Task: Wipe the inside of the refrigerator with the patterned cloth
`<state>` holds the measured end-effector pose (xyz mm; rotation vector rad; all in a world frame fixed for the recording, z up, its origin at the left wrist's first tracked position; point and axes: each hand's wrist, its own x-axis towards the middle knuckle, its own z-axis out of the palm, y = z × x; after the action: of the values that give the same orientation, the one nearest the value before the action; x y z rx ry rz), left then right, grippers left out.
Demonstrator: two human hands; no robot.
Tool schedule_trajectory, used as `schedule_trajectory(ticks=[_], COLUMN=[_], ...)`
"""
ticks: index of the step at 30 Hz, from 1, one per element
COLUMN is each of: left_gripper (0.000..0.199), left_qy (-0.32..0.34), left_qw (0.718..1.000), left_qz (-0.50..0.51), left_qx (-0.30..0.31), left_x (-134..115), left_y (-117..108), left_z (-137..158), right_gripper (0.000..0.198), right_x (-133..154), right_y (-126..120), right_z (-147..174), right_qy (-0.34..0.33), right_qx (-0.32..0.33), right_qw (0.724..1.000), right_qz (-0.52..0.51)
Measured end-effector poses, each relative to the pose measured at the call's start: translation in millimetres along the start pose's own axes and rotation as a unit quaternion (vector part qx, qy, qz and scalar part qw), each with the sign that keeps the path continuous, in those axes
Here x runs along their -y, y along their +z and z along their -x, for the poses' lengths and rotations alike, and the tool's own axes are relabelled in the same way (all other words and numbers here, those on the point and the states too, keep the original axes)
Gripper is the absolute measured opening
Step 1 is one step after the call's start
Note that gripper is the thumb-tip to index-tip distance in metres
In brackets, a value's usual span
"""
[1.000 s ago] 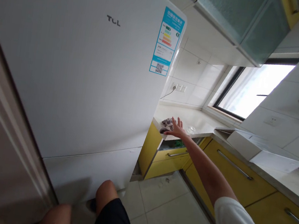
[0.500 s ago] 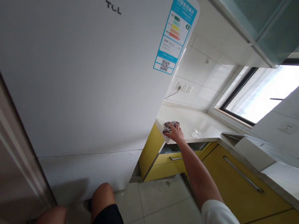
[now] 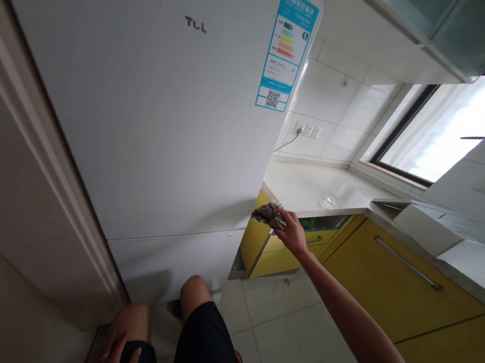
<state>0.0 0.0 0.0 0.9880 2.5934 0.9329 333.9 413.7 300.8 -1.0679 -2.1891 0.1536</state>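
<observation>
Grey-brown cloth (image 3: 268, 215) is bunched in the grip of the right hand (image 3: 292, 231), near the fridge (image 3: 178, 125); before the fridge, the left hand (image 3: 115, 360) lies spread on one leg (image 3: 131, 319).

Far countertop (image 3: 305, 184): white, smooth, meets the right-hand run at the corner. Crumpled clear plastic (image 3: 328, 202) lies on it, right of middle, close to the near edge.
Right countertop (image 3: 396, 233): pale, grayish front edge; carries a white box (image 3: 428, 230), sides angled, just right of the corner.
Floor (image 3: 287, 318): large pale tiles, thin dark joints. White TCL fridge (image 3: 177, 137) stands left, yellow cabinets (image 3: 408, 281) right. Small scrap (image 3: 286, 281) lies at the far end, too blurred to identify.
</observation>
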Motion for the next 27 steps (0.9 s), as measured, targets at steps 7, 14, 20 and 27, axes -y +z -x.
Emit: schedule_trajectory(ticks=[7, 14, 20, 27], left_gripper=[0.078, 0.067, 0.058, 0.091], left_qy=[-0.021, 0.013, 0.204, 0.208], left_qw=[0.995, 0.906, 0.814, 0.799], left_qz=[0.081, 0.416, 0.535, 0.558], left_qx=[-0.051, -0.073, -0.1, 0.086], left_x=[-39, -186, -269, -285], left_y=[-16, -87, -145, -171], left_z=[15, 45, 27, 4], right_gripper=[0.059, 0.069, 0.076, 0.078], right_x=[60, 122, 171, 198], right_y=[-16, -35, -40, -20], right_z=[51, 66, 74, 77], right_qy=[-0.056, -0.243, -0.441, -0.454], right_qx=[-0.028, 0.039, 0.082, 0.022], right_qw=[0.957, 0.92, 0.868, 0.865], right_qz=[-0.283, -0.304, -0.212, -0.211])
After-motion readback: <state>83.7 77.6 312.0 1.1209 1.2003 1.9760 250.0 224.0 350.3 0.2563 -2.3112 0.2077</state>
